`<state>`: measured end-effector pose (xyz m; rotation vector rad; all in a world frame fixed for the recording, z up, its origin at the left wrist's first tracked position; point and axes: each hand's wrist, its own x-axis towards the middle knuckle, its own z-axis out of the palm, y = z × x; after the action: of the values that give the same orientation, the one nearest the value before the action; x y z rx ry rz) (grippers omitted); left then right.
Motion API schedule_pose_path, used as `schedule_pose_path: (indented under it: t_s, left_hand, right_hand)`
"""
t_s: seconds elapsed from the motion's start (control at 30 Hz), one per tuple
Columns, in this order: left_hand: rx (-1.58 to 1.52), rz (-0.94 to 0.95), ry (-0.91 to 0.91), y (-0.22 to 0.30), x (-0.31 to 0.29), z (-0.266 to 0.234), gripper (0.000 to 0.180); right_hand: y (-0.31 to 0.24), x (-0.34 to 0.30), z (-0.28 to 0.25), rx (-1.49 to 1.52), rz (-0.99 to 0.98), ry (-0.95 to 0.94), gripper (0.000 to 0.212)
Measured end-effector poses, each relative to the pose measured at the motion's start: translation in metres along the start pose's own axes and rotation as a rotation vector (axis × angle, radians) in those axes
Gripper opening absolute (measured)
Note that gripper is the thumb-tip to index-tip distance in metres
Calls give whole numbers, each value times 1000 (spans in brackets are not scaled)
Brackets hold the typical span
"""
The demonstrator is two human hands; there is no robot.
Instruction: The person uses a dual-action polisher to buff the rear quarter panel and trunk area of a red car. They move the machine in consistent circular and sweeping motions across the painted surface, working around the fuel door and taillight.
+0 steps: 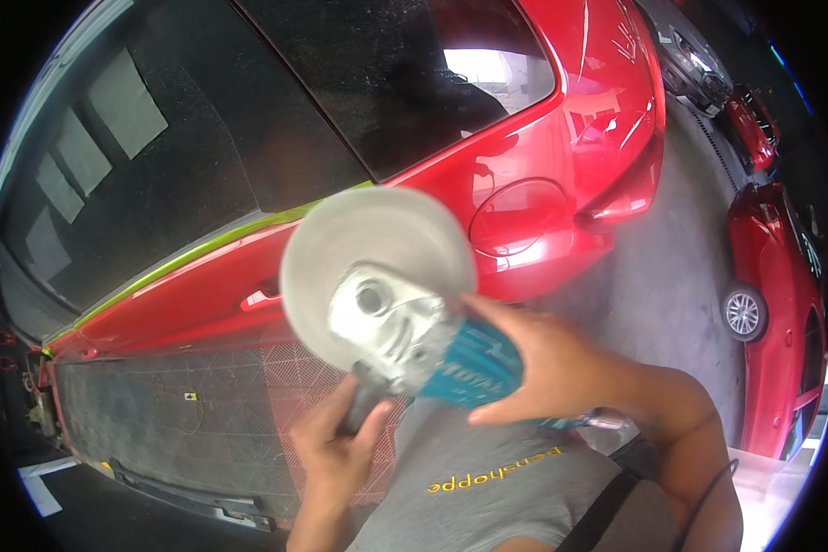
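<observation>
Both my hands are on a teal and silver power polisher (478, 363) with a round, pale grey-white pad (423, 225). My right hand (557, 368) wraps round the teal body. Around the dark side handle (366, 400), my left hand (327, 437) is closed. The pad looks smeared, and I cannot tell whether it touches the red car (524, 147) behind it. Along the lower edge of the car's dark side windows runs yellow-green masking tape (179, 262). The round fuel flap (518, 216) shows to the right of the pad.
Another red car (777, 322) stands at the right, with a silver car (690, 60) farther off. Patterned red and grey floor tiles (294, 405) lie beside the door. A dark cable (708, 492) hangs by my right arm. White sheets reflect in the window.
</observation>
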<state>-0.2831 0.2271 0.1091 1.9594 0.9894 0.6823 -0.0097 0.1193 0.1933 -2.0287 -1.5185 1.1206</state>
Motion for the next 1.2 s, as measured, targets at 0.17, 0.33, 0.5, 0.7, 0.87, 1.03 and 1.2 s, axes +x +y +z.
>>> schedule_pose_path:
  t_s: [0.17, 0.33, 0.5, 0.7, 0.87, 1.03, 1.2]
  left_hand:
    - [-71, 181, -168, 55, 57, 51, 51]
    - [-140, 372, -229, 87, 97, 82, 49]
    - [-47, 278, -202, 66, 75, 73, 49]
    - [57, 32, 27, -5, 14, 32, 49]
    - [38, -239, 284, -68, -16, -24, 46]
    - [-39, -282, 366, -72, -19, -48, 38]
    - [-4, -61, 318, -71, -16, 9, 42]
  right_hand:
    - [28, -53, -42, 264, 99, 278, 114]
    - [40, -79, -64, 428, 136, 493, 110]
    - [59, -63, -38, 332, 56, 420, 112]
    - [42, -2, 21, 131, -54, 202, 115]
    - [6, 79, 73, 41, -304, 118, 114]
    - [-32, 110, 71, -25, -240, -114, 116]
    - [28, 74, 63, -52, -263, 66, 119]
